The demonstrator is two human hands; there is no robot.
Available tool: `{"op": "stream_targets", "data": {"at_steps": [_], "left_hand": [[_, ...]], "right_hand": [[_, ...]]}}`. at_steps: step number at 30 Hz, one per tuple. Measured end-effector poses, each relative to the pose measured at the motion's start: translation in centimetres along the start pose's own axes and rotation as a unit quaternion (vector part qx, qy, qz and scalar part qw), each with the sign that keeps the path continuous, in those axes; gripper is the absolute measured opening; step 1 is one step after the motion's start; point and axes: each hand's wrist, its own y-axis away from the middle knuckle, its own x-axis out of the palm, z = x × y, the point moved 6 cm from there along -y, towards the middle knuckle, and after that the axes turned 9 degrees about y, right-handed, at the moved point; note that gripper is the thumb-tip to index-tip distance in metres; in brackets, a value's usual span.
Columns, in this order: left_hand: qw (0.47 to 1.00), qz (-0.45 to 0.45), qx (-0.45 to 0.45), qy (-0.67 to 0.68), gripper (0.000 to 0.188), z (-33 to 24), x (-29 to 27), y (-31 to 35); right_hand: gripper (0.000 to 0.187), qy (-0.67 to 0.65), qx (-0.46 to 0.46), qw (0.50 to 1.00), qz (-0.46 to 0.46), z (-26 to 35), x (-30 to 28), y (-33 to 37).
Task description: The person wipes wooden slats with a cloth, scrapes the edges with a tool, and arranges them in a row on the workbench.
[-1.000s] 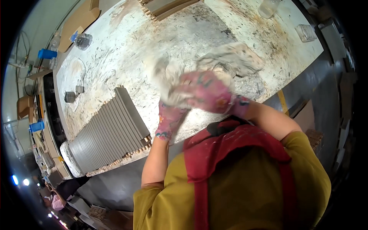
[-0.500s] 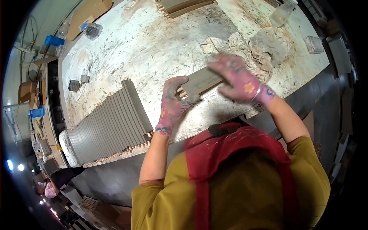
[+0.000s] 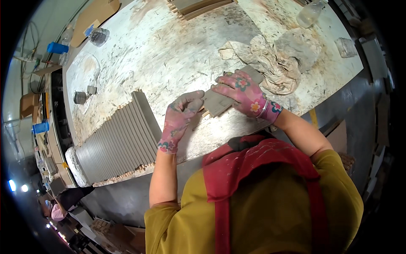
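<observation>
Left hand (image 3: 181, 116), in a pink flowered glove, curled at the near-left end of a flat grey slat (image 3: 220, 99), fingertips pressed to its end and edge, gripping it. Right hand (image 3: 243, 91), gloved the same way, laid palm-down on top of the slat, fingers spread rather than clenched, pinning it flat. Slat lying on the worktop (image 3: 169, 46) close to the near edge, about midway along it, slanting away toward the far right; far end touching or slipping just under a crumpled, stained cloth (image 3: 270, 63) — hard to tell which from here. Pale wooden sticks poking out beneath the slat's near end, possibly spacers.

Left of the hands, near the near-left corner: a row of grey slats (image 3: 118, 144) set on edge, packed side by side, running from near the left hand down to the worktop's left end, small pale wooden pegs showing along the near side. At the far edge, near the middle: a second stack of slats (image 3: 198, 6), lying flat. Toward the far-right corner: a clear plastic bottle (image 3: 311, 12) on its side, and a small clear container (image 3: 346, 46) by the right edge. On the left side: a small metal can (image 3: 79, 98) with a little grey block beside it. At the far-left corner: a clear cup (image 3: 98, 37). Worktop surface pale, scratched, smeared with dried grey and brown marks.
</observation>
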Motion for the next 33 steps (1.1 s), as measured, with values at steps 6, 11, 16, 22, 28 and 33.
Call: {"op": "stream_targets", "data": {"at_steps": [6,11,16,22,28,33], "left_hand": [[0.964,0.087,0.035,-0.250,0.031,-3.4,2.4,0.8],[0.896,0.119,0.111,-0.413,0.025,-4.9,3.6,0.8],[0.937,0.096,0.057,-0.331,0.028,-4.3,2.8,-0.8],[0.928,0.174,-0.251,-0.212,0.064,-0.5,1.3,-1.3],[0.948,0.226,-0.218,-0.048,0.056,2.5,1.6,-0.4],[0.967,0.156,-0.194,-0.050,0.059,3.2,-0.4,0.1]], "right_hand": [[0.051,-0.019,-0.008,1.000,-0.008,-0.3,0.2,0.2],[0.053,-0.039,-0.019,0.999,-0.006,-0.4,-0.3,0.2],[0.054,-0.037,-0.009,0.999,-0.036,-1.0,-1.8,0.4],[0.046,-0.087,-0.077,0.991,-0.070,0.9,0.0,0.2],[0.050,-0.048,-0.173,0.984,-0.009,2.3,-1.1,1.0],[0.050,-0.062,0.025,0.993,-0.093,-8.5,-5.8,1.2]]}}
